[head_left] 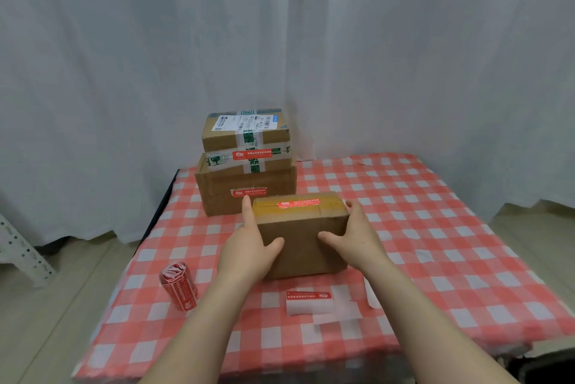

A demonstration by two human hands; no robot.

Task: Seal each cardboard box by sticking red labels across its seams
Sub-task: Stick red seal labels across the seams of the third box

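Head view: a person's left hand (249, 246) and right hand (354, 240) are pressing against opposite ends of a small cardboard box (303, 237), which is sitting near the middle of the surface (435, 228), itself covered in a red-and-white checked cloth. Both hands are spread wide, with fingers lying straight along the box's sides and thumbs resting on its near face; whether the box is lifted clear of the cloth cannot be told. A red label (299, 203) is lying across the taped seam on the box's top. Just behind, a stack of two boxes is standing: the lower box (245, 197) is carrying a red label on its front, and the upper box (245, 134), wrapped in green-printed tape, is showing another along its lower edge. A roll of red labels (179, 285) is lying on its side near the left forearm. A loose label (308, 296) on white backing paper is lying just in front of the held box, between the forearms. A white curtain (124, 56) is hanging behind the scene.
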